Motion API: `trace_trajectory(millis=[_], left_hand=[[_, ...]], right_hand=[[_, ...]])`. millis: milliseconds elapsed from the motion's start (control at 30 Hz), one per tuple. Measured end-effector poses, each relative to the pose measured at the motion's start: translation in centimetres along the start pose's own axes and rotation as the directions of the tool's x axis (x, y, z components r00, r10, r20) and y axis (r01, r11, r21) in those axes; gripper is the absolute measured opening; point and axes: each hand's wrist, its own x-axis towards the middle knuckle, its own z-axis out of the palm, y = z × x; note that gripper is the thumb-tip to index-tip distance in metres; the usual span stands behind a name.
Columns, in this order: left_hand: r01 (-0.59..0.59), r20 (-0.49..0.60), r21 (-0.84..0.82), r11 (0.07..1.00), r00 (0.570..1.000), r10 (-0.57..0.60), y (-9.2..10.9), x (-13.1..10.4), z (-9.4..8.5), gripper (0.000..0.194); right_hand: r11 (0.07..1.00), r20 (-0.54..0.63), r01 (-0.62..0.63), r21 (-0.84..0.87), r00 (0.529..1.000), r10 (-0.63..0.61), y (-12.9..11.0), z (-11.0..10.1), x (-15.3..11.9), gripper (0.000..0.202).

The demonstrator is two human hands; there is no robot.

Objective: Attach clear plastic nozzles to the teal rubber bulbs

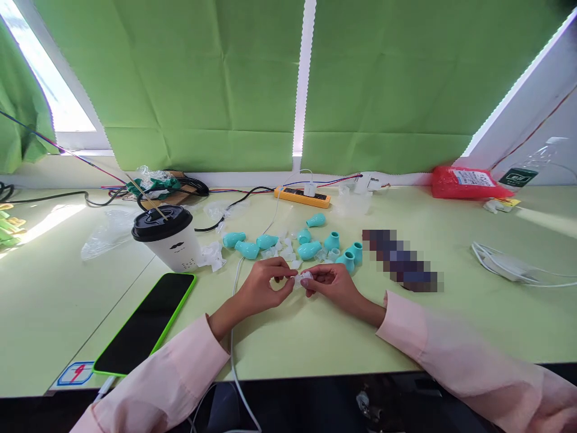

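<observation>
My right hand (336, 290) pinches a small whitish, translucent piece (301, 278) between thumb and fingers. From the other side, my left hand (265, 287) closes its thumb and forefinger at the edge of the same piece. Its exact kind is too small to make out, and fingertips cover part of it. Just beyond my hands lie several glossy turquoise vase-shaped pieces (309, 250), some on their sides and some upright, like the one with an open neck (332, 241). Small translucent white bits (285, 248) are scattered among them.
A phone in a green case (146, 322) and a lidded paper cup (174, 246) stand left. A white cable (234, 300) runs beside my left wrist. Behind are an orange power strip (303, 197) and a red package (469, 183). A bundled white cable (509, 264) lies right.
</observation>
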Motion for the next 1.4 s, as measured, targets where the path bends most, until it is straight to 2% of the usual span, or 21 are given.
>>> trace_trajectory(millis=[233, 433, 600, 700, 767, 833, 900, 933, 967, 1033, 1133, 1233, 1300, 1400], left_hand=[[-0.183, 0.015, 0.188, 0.965, 0.983, 0.183, -0.7, -0.6, 0.6, 0.027], [-0.186, -0.030, 0.189, 0.964, 0.980, 0.195, -0.8, -0.4, 1.2, 0.021], [-0.173, -0.101, 0.168, 0.971, 0.976, 0.191, -1.0, -0.5, 2.0, 0.026], [-0.149, -0.109, 0.144, 0.978, 0.980, 0.165, -0.9, -0.6, 2.0, 0.025], [-0.110, -0.154, 0.116, 0.987, 0.980, 0.127, -0.6, -0.6, 1.7, 0.022], [-0.045, -0.209, 0.079, 0.996, 0.976, 0.060, -0.3, -0.4, 1.2, 0.020], [0.022, -0.242, 0.035, 0.999, 0.970, -0.013, 0.0, -0.2, 0.9, 0.019], [0.053, -0.242, 0.008, 0.999, 0.969, -0.049, 0.1, -0.1, 0.7, 0.019], [0.084, -0.230, -0.025, 0.996, 0.969, -0.088, 0.1, -0.1, 0.6, 0.020], [0.151, -0.186, -0.102, 0.983, 0.968, -0.168, 0.0, 0.1, 0.5, 0.024], [0.256, -0.121, -0.200, 0.946, 0.951, -0.284, -0.3, 0.1, 0.5, 0.031], [0.328, -0.085, -0.270, 0.905, 0.928, -0.362, -0.6, 0.1, 0.4, 0.037], [0.357, -0.063, -0.321, 0.877, 0.916, -0.396, -0.7, 0.2, 0.2, 0.037], [0.388, -0.013, -0.408, 0.826, 0.903, -0.430, -0.8, 0.2, 0.1, 0.031]], right_hand=[[0.998, 0.000, -0.032, 0.045, 0.999, 0.032, -0.2, -0.1, 0.2, 0.018], [0.996, -0.006, -0.037, 0.081, 0.999, 0.037, -0.2, -0.2, 0.3, 0.022], [0.988, -0.043, -0.046, 0.145, 0.998, 0.053, -0.1, 0.0, 0.5, 0.024], [0.998, -0.025, -0.016, 0.060, 1.000, 0.017, -0.3, 0.2, 0.2, 0.028], [0.992, -0.052, 0.083, -0.098, 0.995, -0.088, -0.8, 0.0, 0.0, 0.035], [0.900, -0.098, 0.245, -0.360, 0.950, -0.298, -1.7, -1.0, -0.2, 0.043], [0.652, -0.064, 0.350, -0.673, 0.850, -0.523, -2.9, -2.6, -0.1, 0.045], [0.499, -0.031, 0.320, -0.805, 0.818, -0.575, -3.6, -3.5, 0.0, 0.043], [0.362, -0.020, 0.238, -0.901, 0.812, -0.584, -4.2, -4.5, 0.1, 0.041], [0.166, -0.042, 0.052, -0.985, 0.854, -0.518, -5.2, -6.0, 0.5, 0.044], [-0.024, -0.083, -0.096, -0.995, 0.943, -0.323, -5.5, -7.1, 0.9, 0.049], [-0.105, -0.093, -0.110, -0.988, 0.983, -0.158, -4.9, -7.0, 1.2, 0.046], [-0.080, -0.068, -0.076, -0.994, 0.992, -0.106, -4.5, -7.0, 1.4, 0.041], [0.016, -0.024, -0.023, -1.000, 0.995, -0.101, -4.6, -7.2, 1.4, 0.035]])
